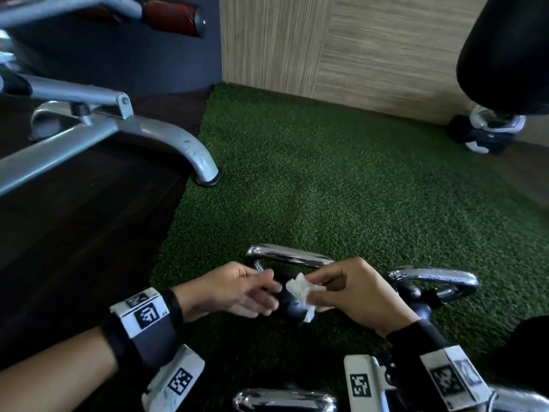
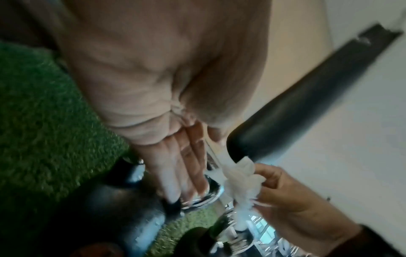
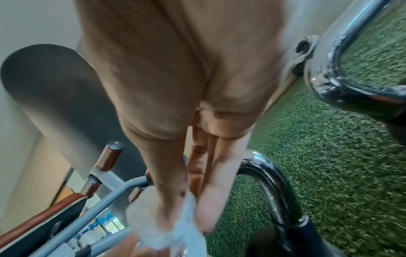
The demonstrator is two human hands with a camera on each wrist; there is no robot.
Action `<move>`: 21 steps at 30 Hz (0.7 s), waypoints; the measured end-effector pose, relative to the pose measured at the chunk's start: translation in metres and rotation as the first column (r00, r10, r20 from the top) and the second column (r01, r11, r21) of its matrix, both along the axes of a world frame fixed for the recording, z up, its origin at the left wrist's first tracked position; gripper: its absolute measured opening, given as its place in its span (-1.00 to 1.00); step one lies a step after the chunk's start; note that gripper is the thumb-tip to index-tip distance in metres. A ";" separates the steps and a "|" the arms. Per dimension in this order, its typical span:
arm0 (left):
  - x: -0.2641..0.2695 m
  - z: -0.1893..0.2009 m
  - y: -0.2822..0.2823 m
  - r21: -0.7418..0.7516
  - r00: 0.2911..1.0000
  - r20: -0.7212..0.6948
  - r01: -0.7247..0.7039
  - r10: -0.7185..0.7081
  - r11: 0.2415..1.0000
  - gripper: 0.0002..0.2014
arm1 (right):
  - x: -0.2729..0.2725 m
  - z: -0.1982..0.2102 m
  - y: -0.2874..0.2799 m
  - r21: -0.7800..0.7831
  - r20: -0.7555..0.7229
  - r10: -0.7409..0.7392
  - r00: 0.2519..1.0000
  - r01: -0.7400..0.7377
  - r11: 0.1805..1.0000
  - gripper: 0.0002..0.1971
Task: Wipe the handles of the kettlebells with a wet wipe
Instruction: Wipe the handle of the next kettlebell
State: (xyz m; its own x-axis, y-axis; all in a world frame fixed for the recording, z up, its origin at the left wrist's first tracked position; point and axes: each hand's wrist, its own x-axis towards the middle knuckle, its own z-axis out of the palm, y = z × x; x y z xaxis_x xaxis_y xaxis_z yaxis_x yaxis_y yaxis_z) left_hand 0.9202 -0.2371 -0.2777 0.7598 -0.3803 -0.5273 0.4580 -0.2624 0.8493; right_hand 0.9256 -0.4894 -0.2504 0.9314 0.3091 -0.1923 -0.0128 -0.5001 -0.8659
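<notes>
On the green turf (image 1: 356,188) stands a black kettlebell with a chrome handle (image 1: 289,257); my hands hide most of its body. Just in front of that handle, my right hand (image 1: 319,288) pinches a crumpled white wet wipe (image 1: 301,289). My left hand (image 1: 271,289) reaches toward the wipe from the left, its fingers (image 2: 182,173) straight and holding nothing. The left wrist view shows the wipe (image 2: 239,179) in the right hand's fingertips. A second kettlebell (image 1: 433,278) stands to the right, and a third one's handle (image 1: 285,399) is at the bottom edge.
A grey bench frame (image 1: 118,129) stands at left, one foot (image 1: 208,173) on the turf edge. A black padded bag (image 1: 505,55) hangs at top right above another kettlebell (image 1: 487,132) by the wood-panel wall. Dark flooring lies left of the turf.
</notes>
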 end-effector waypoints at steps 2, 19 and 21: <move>-0.007 0.008 -0.001 -0.181 0.995 -0.015 -0.096 0.094 0.979 -0.53 | 0.001 0.004 0.010 0.018 0.090 -0.011 0.996 0.009 1.000 -0.73; -0.002 0.023 -0.028 -0.516 0.927 -0.001 -0.321 0.374 0.794 -0.75 | -0.011 0.020 0.038 0.172 0.375 -0.236 0.896 0.183 0.968 -0.58; -0.001 0.026 -0.029 -0.479 0.908 0.097 -0.316 0.407 0.819 -0.79 | -0.012 0.021 0.033 0.149 0.373 -0.197 0.906 0.151 0.977 -0.53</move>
